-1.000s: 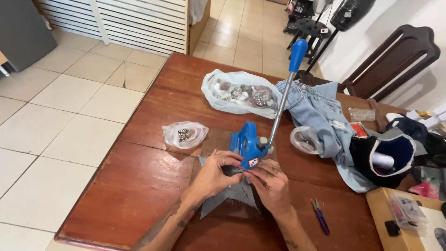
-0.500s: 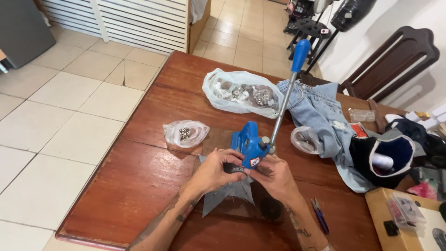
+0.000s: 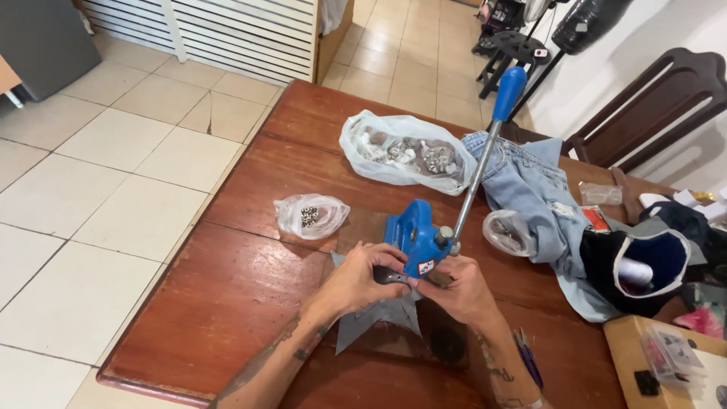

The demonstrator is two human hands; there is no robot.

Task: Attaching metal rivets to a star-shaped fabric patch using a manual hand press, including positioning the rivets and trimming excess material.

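Wooden table (image 3: 250, 288), blue press (image 3: 415, 238), possibly grey fabric (image 3: 376, 318)

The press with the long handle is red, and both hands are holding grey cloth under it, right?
Not quite. The head view shows the press is blue, not red. The left hand and right hand do hold the grey cloth under it.

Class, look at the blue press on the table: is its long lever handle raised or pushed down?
Raised: the lever handle slants upward above the blue press.
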